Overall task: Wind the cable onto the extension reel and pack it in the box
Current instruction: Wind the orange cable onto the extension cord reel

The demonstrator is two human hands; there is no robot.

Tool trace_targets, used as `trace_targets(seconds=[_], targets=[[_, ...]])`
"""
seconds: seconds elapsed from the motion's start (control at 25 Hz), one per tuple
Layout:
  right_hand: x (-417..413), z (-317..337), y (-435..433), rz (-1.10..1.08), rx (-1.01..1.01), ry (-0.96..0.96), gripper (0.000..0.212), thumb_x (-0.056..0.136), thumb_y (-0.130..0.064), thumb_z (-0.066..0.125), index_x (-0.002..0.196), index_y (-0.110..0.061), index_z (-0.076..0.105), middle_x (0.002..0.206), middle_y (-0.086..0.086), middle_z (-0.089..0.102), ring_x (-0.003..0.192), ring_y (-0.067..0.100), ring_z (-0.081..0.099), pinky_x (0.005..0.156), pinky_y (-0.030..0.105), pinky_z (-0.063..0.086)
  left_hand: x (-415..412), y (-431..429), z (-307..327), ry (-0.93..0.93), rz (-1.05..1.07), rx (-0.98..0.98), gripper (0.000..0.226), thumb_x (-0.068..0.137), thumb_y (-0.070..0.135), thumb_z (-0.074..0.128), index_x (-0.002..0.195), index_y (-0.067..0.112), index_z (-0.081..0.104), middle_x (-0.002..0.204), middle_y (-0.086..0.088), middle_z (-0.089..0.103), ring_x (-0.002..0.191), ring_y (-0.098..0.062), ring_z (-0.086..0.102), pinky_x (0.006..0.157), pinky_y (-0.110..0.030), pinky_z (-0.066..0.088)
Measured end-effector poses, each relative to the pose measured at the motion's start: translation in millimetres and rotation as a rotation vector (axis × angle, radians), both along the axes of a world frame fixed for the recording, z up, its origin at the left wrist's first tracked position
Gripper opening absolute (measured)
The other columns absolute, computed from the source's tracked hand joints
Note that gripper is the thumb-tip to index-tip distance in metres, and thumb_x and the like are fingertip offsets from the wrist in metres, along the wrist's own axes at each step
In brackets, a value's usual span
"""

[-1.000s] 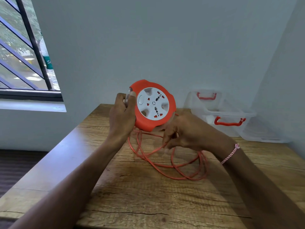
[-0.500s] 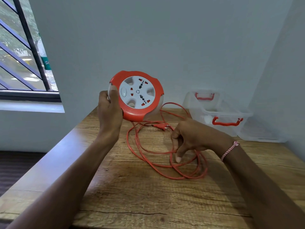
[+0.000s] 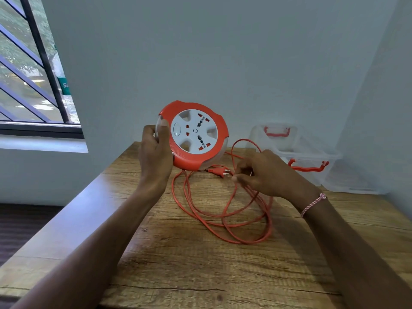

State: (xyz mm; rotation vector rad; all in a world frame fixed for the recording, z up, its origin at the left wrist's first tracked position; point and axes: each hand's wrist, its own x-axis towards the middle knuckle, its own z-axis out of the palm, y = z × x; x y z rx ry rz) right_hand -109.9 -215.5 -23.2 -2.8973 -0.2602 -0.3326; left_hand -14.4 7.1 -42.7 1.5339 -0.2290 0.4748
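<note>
Orange-white reel (image 3: 196, 136) upright above table; cable (image 3: 225, 217) loose; clear box (image 3: 312, 152) open.

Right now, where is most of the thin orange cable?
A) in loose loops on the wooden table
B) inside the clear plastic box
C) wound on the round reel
A: the thin orange cable lies in loose loops on the wooden table, below the round orange-and-white reel that the left hand holds up.
</note>
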Motion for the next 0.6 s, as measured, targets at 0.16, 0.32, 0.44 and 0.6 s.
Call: trace_targets(seconds=[0.16,0.32,0.44,0.6], targets=[[-0.6,-7.7,-19.1,-0.101,0.308,0.290,0.022,0.098,-0.024,0.069,0.087,-0.007,0.075,0.076,0.001,0.079,0.072,0.011,0.077,0.074,0.028,0.062,0.6,-2.2,-1.5,0.003,-0.006,0.017,0.026,0.104,0.060,0.042,0.096,0.037,0.052,0.091,0.004,0.069,0.094,-0.031,0.075,0.081,-0.055,0.063],[2.4,-16.5,-25.4,-0.178,0.612,0.285,0.019,0.099,-0.019,0.068,0.090,-0.003,0.075,0.079,0.008,0.079,0.078,0.022,0.078,0.071,0.027,0.062,-0.5,-5.0,-3.9,0.005,-0.020,0.025,0.032,0.105,0.058,0.042,0.100,0.029,0.054,0.087,0.004,0.067,0.083,-0.024,0.072,0.070,-0.046,0.057],[5.7,-16.2,-19.4,-0.158,0.394,-0.042,0.012,0.096,-0.022,0.070,0.087,-0.017,0.074,0.073,-0.001,0.075,0.064,0.010,0.072,0.063,0.022,0.058,-3.0,-7.1,-5.0,0.010,-0.029,0.051,0.026,0.106,0.058,0.042,0.095,0.036,0.052,0.089,0.004,0.068,0.092,-0.032,0.075,0.077,-0.053,0.062],[1.5,-5.4,-4.7,0.103,0.227,-0.628,0.022,0.093,-0.033,0.073,0.113,-0.023,0.071,0.094,-0.007,0.068,0.068,0.006,0.062,0.061,0.023,0.051,-3.9,-7.0,-5.3,0.002,-0.058,0.088,0.028,0.107,0.056,0.044,0.096,0.032,0.054,0.096,-0.011,0.072,0.088,-0.034,0.076,0.075,-0.054,0.063]])
